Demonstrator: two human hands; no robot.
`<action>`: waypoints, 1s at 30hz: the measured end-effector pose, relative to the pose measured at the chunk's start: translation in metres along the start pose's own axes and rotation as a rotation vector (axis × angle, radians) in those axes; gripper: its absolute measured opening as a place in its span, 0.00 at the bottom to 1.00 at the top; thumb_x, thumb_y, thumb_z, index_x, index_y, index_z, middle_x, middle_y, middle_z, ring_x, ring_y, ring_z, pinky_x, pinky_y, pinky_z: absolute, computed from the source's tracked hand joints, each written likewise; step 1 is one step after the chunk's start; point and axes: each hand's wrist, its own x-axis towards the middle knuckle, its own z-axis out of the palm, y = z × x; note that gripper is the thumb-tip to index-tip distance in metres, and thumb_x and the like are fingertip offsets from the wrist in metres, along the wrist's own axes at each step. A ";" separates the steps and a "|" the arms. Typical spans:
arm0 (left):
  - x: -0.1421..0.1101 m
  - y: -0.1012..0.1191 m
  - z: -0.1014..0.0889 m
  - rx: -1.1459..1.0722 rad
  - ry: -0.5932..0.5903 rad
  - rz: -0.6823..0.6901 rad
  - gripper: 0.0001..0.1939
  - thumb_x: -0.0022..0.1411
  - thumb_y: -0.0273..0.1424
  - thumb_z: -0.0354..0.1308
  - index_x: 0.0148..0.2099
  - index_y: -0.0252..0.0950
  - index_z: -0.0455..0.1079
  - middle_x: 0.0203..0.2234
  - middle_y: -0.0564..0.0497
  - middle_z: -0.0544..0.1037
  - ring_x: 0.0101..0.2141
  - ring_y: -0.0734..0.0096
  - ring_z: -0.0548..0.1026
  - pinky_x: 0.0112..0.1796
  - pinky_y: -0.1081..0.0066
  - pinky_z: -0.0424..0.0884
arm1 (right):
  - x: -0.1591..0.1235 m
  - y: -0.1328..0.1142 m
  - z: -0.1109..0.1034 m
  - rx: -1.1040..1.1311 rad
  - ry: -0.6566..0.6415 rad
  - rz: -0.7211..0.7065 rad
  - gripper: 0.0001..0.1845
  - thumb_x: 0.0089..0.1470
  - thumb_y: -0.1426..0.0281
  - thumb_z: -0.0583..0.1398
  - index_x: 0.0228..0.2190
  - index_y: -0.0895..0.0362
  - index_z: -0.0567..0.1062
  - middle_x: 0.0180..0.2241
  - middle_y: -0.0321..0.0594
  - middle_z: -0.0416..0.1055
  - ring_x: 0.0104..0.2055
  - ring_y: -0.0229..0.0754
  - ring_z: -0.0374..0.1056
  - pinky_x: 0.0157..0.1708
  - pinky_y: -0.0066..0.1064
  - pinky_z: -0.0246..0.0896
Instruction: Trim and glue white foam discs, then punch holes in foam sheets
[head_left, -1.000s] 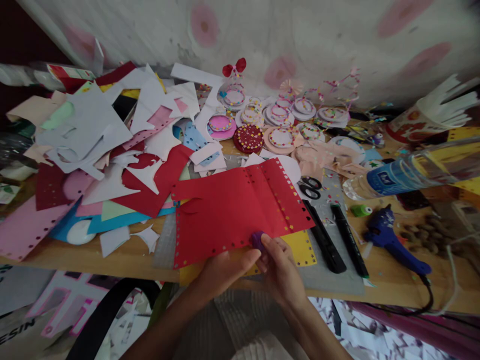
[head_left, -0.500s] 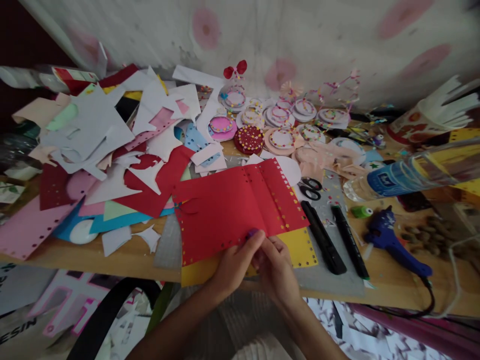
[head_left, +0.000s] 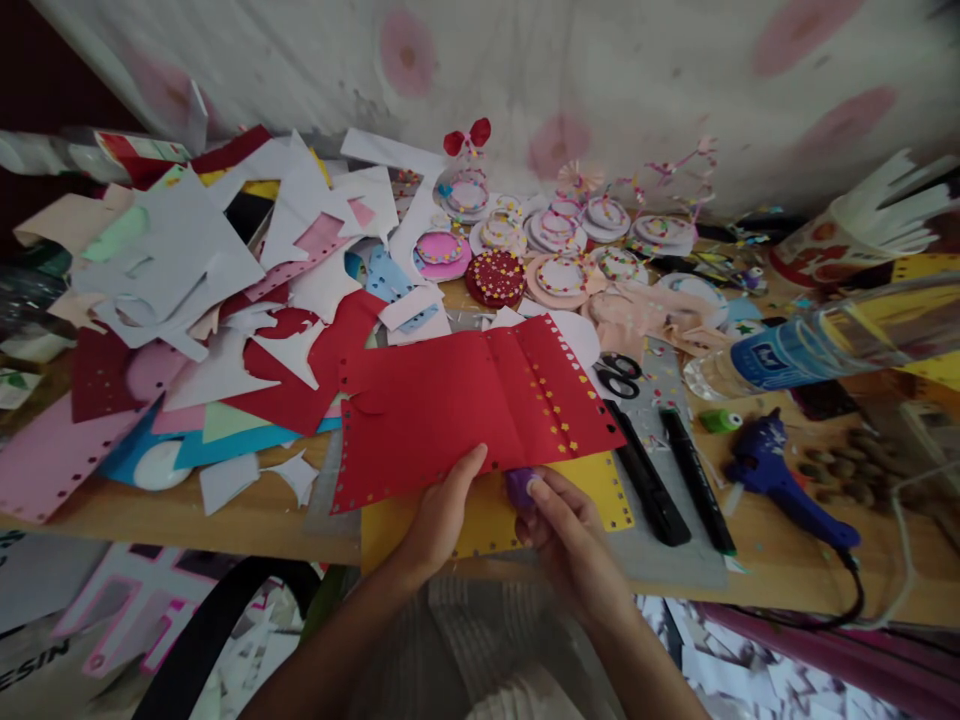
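My left hand (head_left: 444, 515) grips the near edge of a red sheet of paper (head_left: 427, 405), thumb on top and fingers beneath. Small holes line the sheet's edges, and a crease runs down its right part. In my right hand (head_left: 566, 525) is a small purple craft punch (head_left: 523, 488), pinched between thumb and fingers at the red sheet's near edge. Whether the paper is inside its slot I cannot tell. Under the red sheet lies a yellow sheet (head_left: 600, 490) with star-shaped holes along its edge. Tiny gold cut-outs are scattered on the red sheet's right side.
Paper scraps (head_left: 172, 240) pile up at left. Decorated paper discs (head_left: 495, 278) stand behind. On the right are black scissors (head_left: 619, 376), a cutter knife (head_left: 649, 480), a marker (head_left: 697, 480), a green punch (head_left: 720, 420), a blue glue gun (head_left: 787, 485) and a plastic bottle (head_left: 780, 355).
My hands have moved apart, the left one leftward along the edge. The red sheet has shifted slightly left and its near left corner has risen. The purple punch is now more exposed.
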 end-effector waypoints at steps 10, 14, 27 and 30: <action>-0.006 0.013 -0.001 0.097 0.089 0.020 0.14 0.52 0.44 0.61 0.32 0.39 0.76 0.33 0.47 0.83 0.44 0.52 0.77 0.47 0.58 0.70 | -0.001 -0.005 0.000 -0.131 -0.020 -0.035 0.13 0.46 0.58 0.68 0.27 0.55 0.79 0.19 0.31 0.64 0.21 0.33 0.59 0.21 0.24 0.57; -0.004 0.012 -0.003 0.137 0.114 0.058 0.12 0.51 0.43 0.60 0.30 0.41 0.75 0.31 0.48 0.82 0.45 0.51 0.76 0.50 0.58 0.67 | 0.000 -0.003 -0.002 -0.155 0.016 -0.035 0.14 0.46 0.58 0.68 0.28 0.56 0.78 0.19 0.31 0.65 0.20 0.32 0.60 0.22 0.25 0.58; -0.004 -0.002 -0.011 0.442 0.207 0.236 0.13 0.53 0.47 0.61 0.36 0.45 0.76 0.34 0.48 0.81 0.52 0.50 0.70 0.56 0.54 0.59 | 0.009 -0.002 0.003 0.100 0.132 0.103 0.17 0.34 0.62 0.74 0.19 0.58 0.74 0.18 0.30 0.66 0.20 0.31 0.59 0.19 0.23 0.56; -0.002 -0.002 -0.013 0.417 0.198 0.245 0.14 0.53 0.47 0.62 0.37 0.46 0.75 0.35 0.48 0.81 0.49 0.50 0.71 0.57 0.52 0.56 | 0.012 -0.004 0.006 0.163 0.174 0.172 0.19 0.27 0.64 0.75 0.17 0.58 0.73 0.16 0.30 0.66 0.19 0.30 0.59 0.18 0.22 0.56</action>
